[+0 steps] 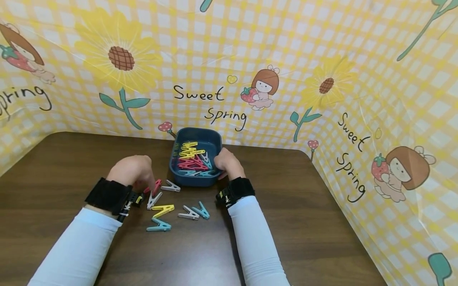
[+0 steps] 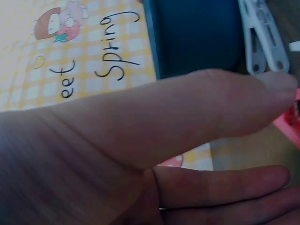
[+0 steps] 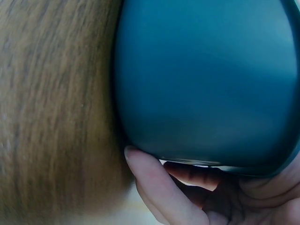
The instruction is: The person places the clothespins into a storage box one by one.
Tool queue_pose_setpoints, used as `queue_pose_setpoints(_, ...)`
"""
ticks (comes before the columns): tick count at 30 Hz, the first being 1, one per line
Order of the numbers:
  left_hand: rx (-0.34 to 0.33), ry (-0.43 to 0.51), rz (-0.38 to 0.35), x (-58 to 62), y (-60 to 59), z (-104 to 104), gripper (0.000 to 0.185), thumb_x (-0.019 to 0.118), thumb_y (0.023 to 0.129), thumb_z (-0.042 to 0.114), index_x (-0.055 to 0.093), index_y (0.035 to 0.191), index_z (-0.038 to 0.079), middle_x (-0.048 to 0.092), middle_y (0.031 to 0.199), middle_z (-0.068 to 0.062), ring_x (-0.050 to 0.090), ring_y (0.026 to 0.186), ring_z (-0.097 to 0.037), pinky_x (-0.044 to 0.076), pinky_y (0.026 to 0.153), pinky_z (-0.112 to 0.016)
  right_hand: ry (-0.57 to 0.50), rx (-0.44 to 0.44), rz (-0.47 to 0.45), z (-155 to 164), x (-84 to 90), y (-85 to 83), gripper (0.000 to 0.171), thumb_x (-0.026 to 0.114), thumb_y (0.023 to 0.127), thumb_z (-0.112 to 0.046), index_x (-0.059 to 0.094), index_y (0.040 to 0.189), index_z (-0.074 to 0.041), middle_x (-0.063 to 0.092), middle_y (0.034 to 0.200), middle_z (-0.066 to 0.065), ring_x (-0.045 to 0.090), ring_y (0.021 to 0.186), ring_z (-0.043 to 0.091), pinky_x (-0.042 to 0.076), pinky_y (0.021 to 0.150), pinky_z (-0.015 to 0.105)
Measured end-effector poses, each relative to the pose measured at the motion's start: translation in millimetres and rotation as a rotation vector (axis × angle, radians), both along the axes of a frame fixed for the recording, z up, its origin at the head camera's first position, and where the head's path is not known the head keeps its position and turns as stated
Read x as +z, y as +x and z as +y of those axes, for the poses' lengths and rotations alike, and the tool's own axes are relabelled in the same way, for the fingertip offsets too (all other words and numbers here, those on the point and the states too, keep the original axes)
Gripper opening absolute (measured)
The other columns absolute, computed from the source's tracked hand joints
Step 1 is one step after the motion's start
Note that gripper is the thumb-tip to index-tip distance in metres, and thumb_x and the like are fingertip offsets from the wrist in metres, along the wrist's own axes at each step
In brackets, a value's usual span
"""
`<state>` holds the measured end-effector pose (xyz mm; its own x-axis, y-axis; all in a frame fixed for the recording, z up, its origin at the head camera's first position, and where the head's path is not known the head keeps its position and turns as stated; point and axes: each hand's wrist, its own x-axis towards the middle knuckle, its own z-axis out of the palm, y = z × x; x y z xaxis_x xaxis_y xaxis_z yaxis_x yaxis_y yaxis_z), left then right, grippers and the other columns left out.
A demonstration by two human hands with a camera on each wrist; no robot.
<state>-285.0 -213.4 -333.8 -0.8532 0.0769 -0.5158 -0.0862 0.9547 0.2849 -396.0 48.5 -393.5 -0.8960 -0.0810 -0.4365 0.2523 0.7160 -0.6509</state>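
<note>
- Left hand (image 1: 133,171), left of centre in the head view: fingertips at a red clothespin (image 1: 156,185). In the left wrist view the thumb extends straight towards the right edge, apart from the lower fingers; whether the fingers pinch the clothespin cannot be told.
- Right hand (image 1: 229,162), just right of centre: fingers curled against the right side of a blue box (image 1: 195,181), gripping its wall.
- Blue box, centre of the frame, upright: yellow clothespins (image 1: 189,151) lie towards its upper part, red clothespins (image 1: 193,163) in the middle, blue and grey ones along the lower part.
- Loose clothespins, below the box and to its lower left: a grey clothespin (image 1: 171,186) near the box's lower-left corner, another grey one beside the red, then a yellow clothespin (image 1: 163,210) and a teal clothespin (image 1: 159,225) lower down; a grey and a teal lie side by side at lower centre.
- Tabletop (image 1: 304,222): brown, wood-grained, backed by a yellow checked cloth (image 1: 200,47) lettered "Sweet Spring".
</note>
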Motion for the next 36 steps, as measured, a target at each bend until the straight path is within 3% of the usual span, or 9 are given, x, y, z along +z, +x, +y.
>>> queue_pose_setpoints(7,-0.028,-0.009,-0.002,-9.6,-4.9,3,0.034,0.089,0.084,0.024,0.072,0.095,-0.003,0.074,0.089,-0.015,0.069,0.081,-0.024,0.057,0.068,-0.029,-0.005,0.002,0.001,0,1.3,0.7,0.043,0.043,0.115,-0.014,0.045,0.156,-0.002,0.056,0.154,0.024,0.079,0.09,0.036,0.069,0.065,0.042)
queue_pose_setpoints(14,-0.017,-0.009,-0.003,-17.2,-9.6,6,0.046,0.091,0.08,0.018,0.066,0.109,-0.008,0.071,0.096,-0.019,0.068,0.086,-0.028,0.06,0.073,-0.035,-0.003,0.003,0.003,1,1.4,1.2,0.042,0.043,0.115,-0.014,0.046,0.155,-0.001,0.057,0.152,0.024,0.078,0.087,0.035,0.069,0.066,0.042)
queue_pose_setpoints(17,-0.003,0.013,-0.015,-19.5,-10.5,6,0.043,0.09,0.08,0.016,0.066,0.107,-0.008,0.071,0.096,-0.019,0.069,0.086,-0.028,0.061,0.072,-0.034,0.003,0.003,0.007,1,1.0,1.1,0.045,0.043,0.115,-0.015,0.043,0.158,-0.002,0.056,0.153,0.024,0.078,0.086,0.035,0.069,0.067,0.042)
queue_pose_setpoints(23,-0.008,0.02,-0.012,-19.4,-10.5,4,0.029,0.087,0.081,0.014,0.07,0.095,-0.005,0.074,0.089,-0.017,0.071,0.08,-0.025,0.06,0.068,-0.029,0.004,0.01,0.025,1,-1.3,0.0,0.047,0.043,0.115,-0.015,0.04,0.161,-0.003,0.054,0.156,0.025,0.077,0.086,0.035,0.07,0.068,0.043)
queue_pose_setpoints(31,-0.022,0.01,0.048,-15.7,-12.3,-4,0.025,0.086,0.083,0.016,0.071,0.091,-0.002,0.065,0.071,-0.007,0.061,0.064,-0.017,0.049,0.058,-0.025,0.009,0.01,0.033,0,-1.7,0.9,0.044,0.044,0.115,-0.015,0.043,0.157,-0.002,0.057,0.15,0.025,0.078,0.083,0.034,0.069,0.066,0.042)
queue_pose_setpoints(36,-0.013,0.007,0.086,-12.3,-13.8,-8,0.022,0.082,0.079,0.015,0.069,0.087,0.0,0.06,0.064,-0.002,0.056,0.058,-0.015,0.044,0.056,-0.025,-0.003,-0.003,0.011,0,-1.2,0.0,0.04,0.043,0.115,-0.014,0.047,0.153,-0.002,0.06,0.145,0.024,0.078,0.094,0.036,0.069,0.066,0.041)
